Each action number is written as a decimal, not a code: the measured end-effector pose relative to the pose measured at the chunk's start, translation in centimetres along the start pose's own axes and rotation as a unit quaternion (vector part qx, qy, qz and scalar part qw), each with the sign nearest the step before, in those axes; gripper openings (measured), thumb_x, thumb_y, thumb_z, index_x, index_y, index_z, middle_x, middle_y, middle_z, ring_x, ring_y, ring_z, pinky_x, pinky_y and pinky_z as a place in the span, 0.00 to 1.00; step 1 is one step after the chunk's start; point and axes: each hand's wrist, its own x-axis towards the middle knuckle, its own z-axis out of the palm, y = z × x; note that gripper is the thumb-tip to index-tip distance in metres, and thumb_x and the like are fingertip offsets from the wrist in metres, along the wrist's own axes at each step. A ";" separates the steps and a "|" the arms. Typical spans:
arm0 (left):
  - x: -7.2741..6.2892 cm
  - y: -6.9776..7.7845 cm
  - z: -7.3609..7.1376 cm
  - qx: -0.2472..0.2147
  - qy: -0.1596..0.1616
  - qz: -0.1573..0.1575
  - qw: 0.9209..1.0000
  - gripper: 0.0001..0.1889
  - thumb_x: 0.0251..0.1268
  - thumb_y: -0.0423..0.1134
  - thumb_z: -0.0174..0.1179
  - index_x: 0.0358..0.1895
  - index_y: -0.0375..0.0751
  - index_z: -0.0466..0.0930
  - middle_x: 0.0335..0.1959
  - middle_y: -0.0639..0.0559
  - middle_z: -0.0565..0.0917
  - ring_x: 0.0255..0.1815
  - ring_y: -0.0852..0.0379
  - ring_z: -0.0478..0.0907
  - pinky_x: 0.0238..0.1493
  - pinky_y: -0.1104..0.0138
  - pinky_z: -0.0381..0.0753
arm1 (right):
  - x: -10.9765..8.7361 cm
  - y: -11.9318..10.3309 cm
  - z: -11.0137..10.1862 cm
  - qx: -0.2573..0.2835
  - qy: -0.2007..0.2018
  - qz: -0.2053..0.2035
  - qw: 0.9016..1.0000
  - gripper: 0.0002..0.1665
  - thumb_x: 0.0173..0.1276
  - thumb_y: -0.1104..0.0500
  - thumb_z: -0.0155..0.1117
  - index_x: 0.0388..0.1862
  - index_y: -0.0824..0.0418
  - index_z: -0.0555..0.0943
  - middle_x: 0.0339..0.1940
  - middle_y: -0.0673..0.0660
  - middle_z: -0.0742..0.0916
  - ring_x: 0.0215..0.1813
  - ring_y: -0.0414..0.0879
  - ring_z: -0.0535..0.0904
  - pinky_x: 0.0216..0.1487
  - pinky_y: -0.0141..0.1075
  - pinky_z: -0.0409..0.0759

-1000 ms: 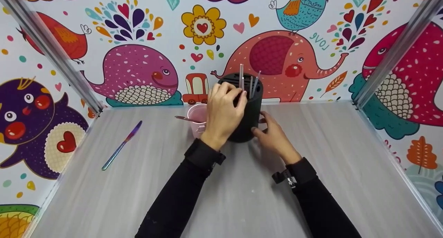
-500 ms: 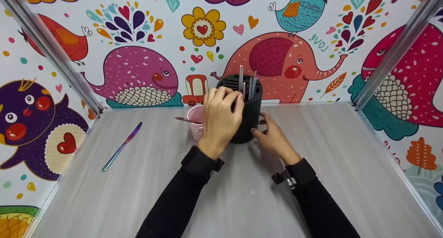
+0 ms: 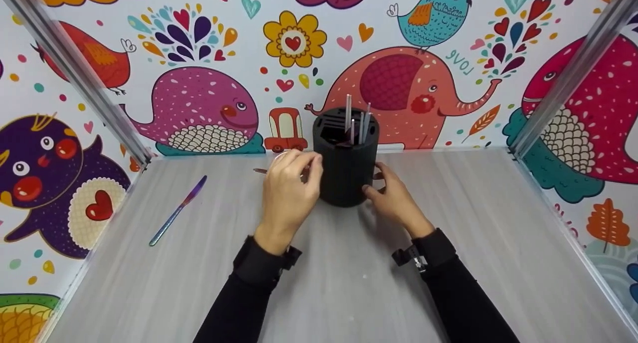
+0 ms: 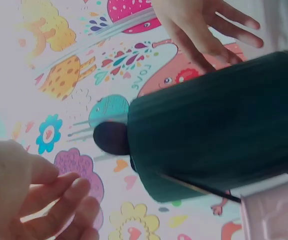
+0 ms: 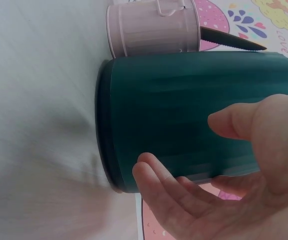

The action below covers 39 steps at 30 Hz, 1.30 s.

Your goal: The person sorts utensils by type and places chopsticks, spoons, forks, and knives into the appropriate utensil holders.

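A black cylindrical knife holder (image 3: 345, 176) with a slotted top stands upright at the back. Several thin pale sticks (image 3: 348, 114) rise from its top, and a dark rounded end (image 4: 111, 138) juts out in the left wrist view. My right hand (image 3: 397, 199) holds the holder's lower right side, thumb on the near face and fingers round the side. My left hand (image 3: 290, 193), fingers loosely bent with nothing between them, is left of the holder, in front of the pink cup (image 5: 154, 27). A serrated knife (image 5: 234, 39) leans out of that cup, which my left hand mostly hides in the head view.
A knife (image 3: 178, 211) with a shiny blue-purple finish lies on the left part of the grey wood-grain table (image 3: 339, 283). Printed panels (image 3: 209, 108) with cartoon animals rise behind and at both sides, joined by metal corner posts (image 3: 558, 79).
My left hand has come away from the holder's top, moving left and down until it covers most of the cup. My right hand stays on the holder.
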 end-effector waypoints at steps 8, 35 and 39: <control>-0.6 -1.7 -1.5 0.012 0.027 -0.026 0.999 0.12 0.81 0.43 0.65 0.47 0.41 0.95 0.36 0.48 0.91 0.41 0.48 0.83 0.42 0.58 0.83 | -0.2 0.2 -0.1 0.004 -0.004 0.007 1.000 0.47 0.83 0.51 0.64 0.92 0.53 0.55 0.77 0.65 0.77 0.59 0.57 0.87 0.57 0.48 0.88; -2.2 -17.2 -4.8 0.209 -0.057 -0.343 0.914 0.21 0.82 0.43 0.58 0.64 0.30 0.87 0.62 0.28 0.89 0.59 0.24 0.86 0.58 0.38 0.84 | -0.1 0.0 0.0 0.002 0.015 0.000 1.000 0.47 0.81 0.53 0.65 0.92 0.58 0.57 0.74 0.67 0.80 0.57 0.58 0.89 0.56 0.49 0.87; -3.7 -20.6 -5.7 0.244 -0.077 -0.385 0.887 0.22 0.81 0.41 0.55 0.57 0.21 0.86 0.58 0.22 0.87 0.59 0.21 0.83 0.61 0.35 0.80 | 0.0 0.0 0.1 0.002 0.013 0.001 1.000 0.47 0.81 0.52 0.65 0.92 0.58 0.56 0.75 0.67 0.79 0.57 0.58 0.89 0.57 0.49 0.87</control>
